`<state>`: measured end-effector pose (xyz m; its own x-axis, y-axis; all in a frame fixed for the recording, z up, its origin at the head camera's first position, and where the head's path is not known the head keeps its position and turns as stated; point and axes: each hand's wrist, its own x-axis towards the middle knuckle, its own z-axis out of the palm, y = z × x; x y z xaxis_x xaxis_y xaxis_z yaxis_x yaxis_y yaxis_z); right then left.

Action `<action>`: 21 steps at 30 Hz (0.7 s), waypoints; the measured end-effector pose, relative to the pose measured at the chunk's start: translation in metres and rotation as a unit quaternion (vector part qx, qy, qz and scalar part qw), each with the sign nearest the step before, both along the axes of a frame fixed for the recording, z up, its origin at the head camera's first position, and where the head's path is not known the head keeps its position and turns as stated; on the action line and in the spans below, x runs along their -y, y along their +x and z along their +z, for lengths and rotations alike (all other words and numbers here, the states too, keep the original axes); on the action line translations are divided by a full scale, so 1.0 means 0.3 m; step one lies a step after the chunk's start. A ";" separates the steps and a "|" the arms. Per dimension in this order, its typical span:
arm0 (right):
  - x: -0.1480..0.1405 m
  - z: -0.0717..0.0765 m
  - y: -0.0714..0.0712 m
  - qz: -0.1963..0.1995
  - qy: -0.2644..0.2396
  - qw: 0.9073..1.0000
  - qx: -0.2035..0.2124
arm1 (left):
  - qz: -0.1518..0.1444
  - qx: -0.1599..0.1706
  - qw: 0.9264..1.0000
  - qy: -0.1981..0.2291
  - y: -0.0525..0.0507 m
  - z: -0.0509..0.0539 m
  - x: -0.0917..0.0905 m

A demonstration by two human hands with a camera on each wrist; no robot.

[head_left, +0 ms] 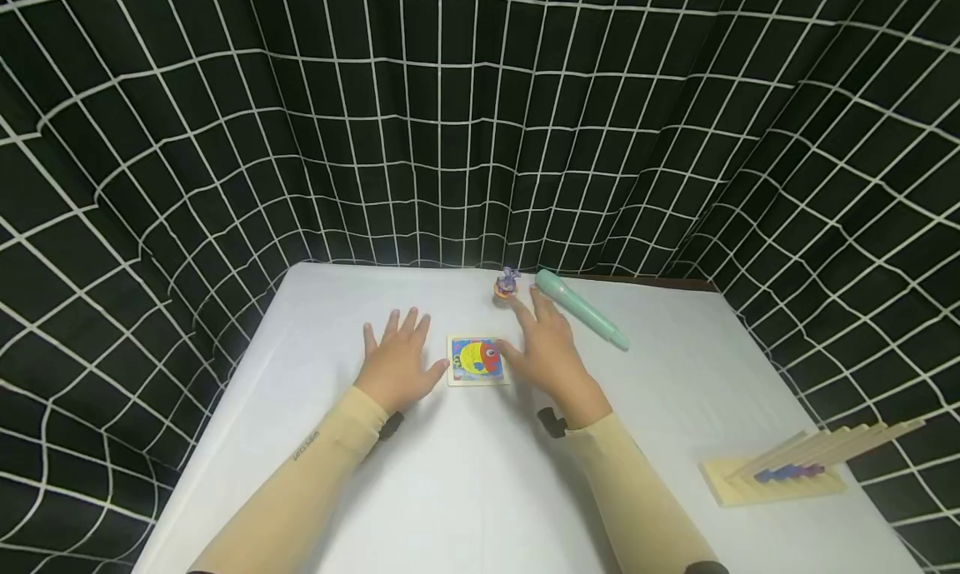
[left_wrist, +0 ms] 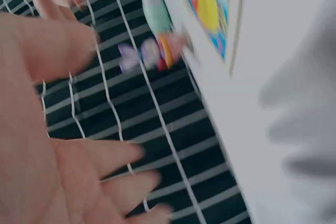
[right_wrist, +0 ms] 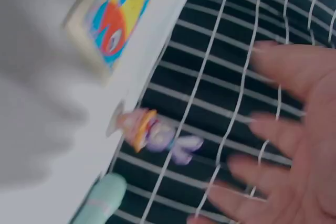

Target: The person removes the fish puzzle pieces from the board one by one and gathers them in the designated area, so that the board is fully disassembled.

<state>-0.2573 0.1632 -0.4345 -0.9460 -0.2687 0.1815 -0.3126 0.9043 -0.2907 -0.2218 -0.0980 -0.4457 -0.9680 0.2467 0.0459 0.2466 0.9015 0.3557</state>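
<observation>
A small square puzzle board [head_left: 477, 361] with a yellow and red fish picture lies flat on the white table. To its left, my left hand [head_left: 399, 366] hovers with spread fingers, the thumb near the board's edge. On the other side my right hand [head_left: 547, 351] is also spread, its thumb overlapping the board's right edge in the head view. Neither hand holds anything. A little figurine [right_wrist: 157, 132] with purple ears and an orange base stands beyond the right fingertips. Beside it lies a mint-green pen-shaped object [head_left: 583, 309], tilted across the table.
A light wooden stand [head_left: 780, 482] with slanted slats and blue-purple pieces sits at the table's right side. Black curtain [head_left: 465, 124] with a white grid surrounds the back and sides. The white table [head_left: 480, 491] extends toward me between both forearms.
</observation>
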 end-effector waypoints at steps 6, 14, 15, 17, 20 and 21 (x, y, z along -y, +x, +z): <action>0.104 0.007 -0.086 0.089 0.004 0.991 0.101 | -0.095 0.122 0.988 0.022 0.055 -0.055 -0.047; 0.225 -0.062 -0.218 0.130 0.041 0.968 0.209 | -0.099 0.109 0.988 0.048 0.076 -0.119 -0.052; 0.237 -0.070 -0.224 0.132 0.050 0.968 0.207 | -0.098 0.100 0.989 0.047 0.079 -0.123 -0.051; 0.258 -0.081 -0.232 0.131 0.064 0.968 0.207 | -0.097 0.080 0.991 0.042 0.084 -0.130 -0.048; 0.282 -0.087 -0.241 0.125 0.085 0.967 0.203 | -0.104 0.049 0.993 0.024 0.088 -0.137 -0.045; 0.288 -0.087 -0.243 0.123 0.089 0.967 0.202 | -0.108 0.043 0.993 0.019 0.088 -0.138 -0.044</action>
